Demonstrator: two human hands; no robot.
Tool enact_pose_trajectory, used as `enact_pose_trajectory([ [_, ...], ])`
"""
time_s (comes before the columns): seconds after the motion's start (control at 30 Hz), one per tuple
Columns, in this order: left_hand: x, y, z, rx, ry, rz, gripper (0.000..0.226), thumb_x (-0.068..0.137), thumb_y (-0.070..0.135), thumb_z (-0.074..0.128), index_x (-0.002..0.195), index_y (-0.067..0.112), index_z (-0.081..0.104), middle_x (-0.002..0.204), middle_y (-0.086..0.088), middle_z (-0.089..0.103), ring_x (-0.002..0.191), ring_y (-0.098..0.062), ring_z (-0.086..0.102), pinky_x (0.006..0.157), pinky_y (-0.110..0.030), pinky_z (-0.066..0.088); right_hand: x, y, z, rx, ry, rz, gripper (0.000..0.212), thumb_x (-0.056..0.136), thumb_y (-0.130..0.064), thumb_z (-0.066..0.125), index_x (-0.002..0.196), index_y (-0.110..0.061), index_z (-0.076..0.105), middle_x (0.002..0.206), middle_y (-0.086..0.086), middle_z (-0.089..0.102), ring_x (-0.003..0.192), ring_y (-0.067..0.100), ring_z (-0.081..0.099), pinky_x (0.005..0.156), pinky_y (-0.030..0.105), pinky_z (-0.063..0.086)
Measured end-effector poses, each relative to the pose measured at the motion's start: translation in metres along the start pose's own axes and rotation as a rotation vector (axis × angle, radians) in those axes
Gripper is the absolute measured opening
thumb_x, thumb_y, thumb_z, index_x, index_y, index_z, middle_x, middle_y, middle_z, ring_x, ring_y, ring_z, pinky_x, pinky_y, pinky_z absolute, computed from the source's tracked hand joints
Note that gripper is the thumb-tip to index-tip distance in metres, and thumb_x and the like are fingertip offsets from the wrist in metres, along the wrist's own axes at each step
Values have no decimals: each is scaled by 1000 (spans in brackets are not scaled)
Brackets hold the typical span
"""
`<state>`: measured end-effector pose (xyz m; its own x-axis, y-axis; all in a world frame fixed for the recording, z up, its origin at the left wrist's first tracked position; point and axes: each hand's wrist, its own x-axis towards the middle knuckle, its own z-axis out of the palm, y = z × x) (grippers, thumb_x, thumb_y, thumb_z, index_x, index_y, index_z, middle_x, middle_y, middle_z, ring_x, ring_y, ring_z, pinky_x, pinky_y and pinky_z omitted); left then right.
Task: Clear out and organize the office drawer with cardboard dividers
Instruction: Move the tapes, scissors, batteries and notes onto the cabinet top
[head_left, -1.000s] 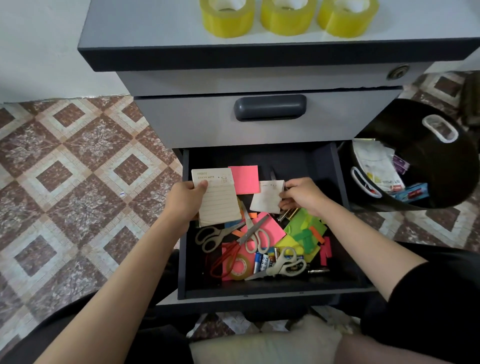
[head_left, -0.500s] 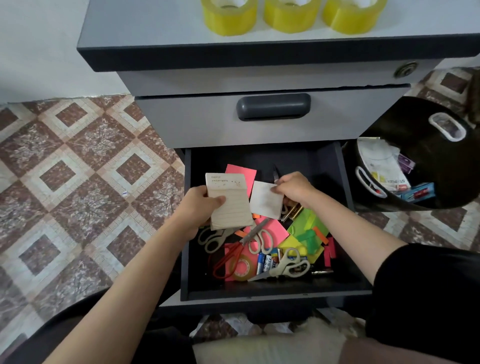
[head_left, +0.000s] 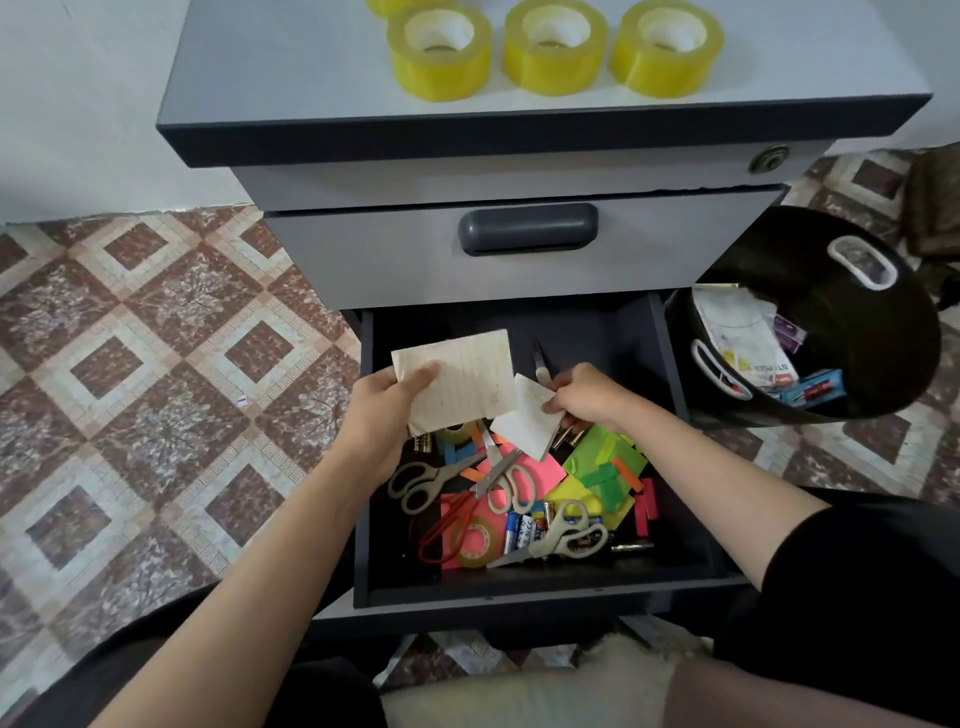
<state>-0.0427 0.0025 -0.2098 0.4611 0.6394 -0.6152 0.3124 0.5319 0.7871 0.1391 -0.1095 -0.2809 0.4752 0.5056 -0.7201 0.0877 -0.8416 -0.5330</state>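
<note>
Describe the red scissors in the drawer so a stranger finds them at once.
In the grey cabinet's open drawer, look front left. The red scissors lie beside a small tape roll. Only they have thin red handles; the other three pairs have pale ones.

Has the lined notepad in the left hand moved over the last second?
Yes. Against the drawer's left wall, the lined notepad has shifted right toward the middle, now overlapping the white paper.
</note>
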Motion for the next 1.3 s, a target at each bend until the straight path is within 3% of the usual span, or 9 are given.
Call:
enact_pose_trajectory([
  [0.13, -13, -1, -1, -133, -103, -109, 21, 98, 24, 44, 113, 12, 53, 111, -9, 58, 98, -28, 61, 68, -46, 59, -10, 0, -4, 18, -15, -7, 10, 89, -2, 57, 98, -6, 55, 72, 6, 56, 50, 14, 49, 41, 20, 42],
  [0.23, -27, 0, 0, -194, -171, -217, 16, 99, 11, 41, 111, 8, 51, 106, -13, 60, 85, -28, 65, 58, -36, 60, -22, -3, -11, 44, -5, -29, 11, 90, 0, 54, 82, -7, 52, 74, 9, 57, 47, 14, 54, 42, 22, 45],
  [0.33, -42, 5, 5, -264, -181, -240, 14, 98, 4, 40, 109, 5, 50, 106, -15, 60, 90, -29, 63, 55, -31, 58, -39, -4, -20, 112, 2, -48, 18, 91, 2, 52, 76, -9, 49, 71, 11, 57, 41, 12, 56, 36, 19, 44],
  [0.53, -76, 19, 11, -341, -107, -174, 12, 96, 8, 46, 100, 1, 55, 96, -14, 63, 85, -25, 62, 51, -27, 57, -74, 3, -40, 288, 24, -69, 8, 90, 3, 54, 91, -3, 49, 68, 13, 56, 34, 9, 54, 35, 20, 45],
  [0.7, -102, 39, 19, -269, -177, -96, 13, 96, 3, 45, 100, 1, 57, 91, -12, 66, 81, -22, 63, 56, -27, 58, -104, 7, -56, 471, 63, -97, 15, 92, -1, 54, 81, -11, 50, 70, 12, 59, 39, 11, 58, 41, 23, 50],
  [0.83, -120, 59, 39, -237, -290, -42, 21, 96, -5, 36, 103, -1, 56, 96, -16, 66, 88, -26, 62, 62, -29, 59, -128, 9, -69, 728, 54, -103, 10, 91, 7, 50, 89, -3, 52, 92, 19, 59, 72, 28, 64, 47, 30, 57],
  [0.93, -131, 75, 60, -195, -318, 1, 21, 96, -4, 37, 105, -2, 56, 101, -18, 64, 91, -27, 63, 63, -30, 59, -144, 12, -79, 876, 6, -139, 14, 92, 11, 44, 86, 1, 53, 91, 21, 59, 79, 31, 61, 49, 33, 58],
  [1.17, -140, 115, 100, -11, -270, 118, 12, 95, 6, 48, 94, 9, 60, 90, -6, 67, 81, -15, 62, 64, -24, 55, -168, 12, -113, 965, 5, -203, 15, 94, 9, 41, 96, 2, 54, 93, 19, 60, 81, 29, 62, 53, 34, 59],
  [1.3, -139, 136, 114, -28, -266, 160, 13, 93, 5, 51, 88, 9, 62, 80, -2, 68, 75, -12, 62, 55, -18, 54, -177, 8, -131, 962, 18, -237, 17, 95, 6, 41, 107, 2, 51, 97, 18, 61, 83, 28, 64, 55, 33, 59],
])
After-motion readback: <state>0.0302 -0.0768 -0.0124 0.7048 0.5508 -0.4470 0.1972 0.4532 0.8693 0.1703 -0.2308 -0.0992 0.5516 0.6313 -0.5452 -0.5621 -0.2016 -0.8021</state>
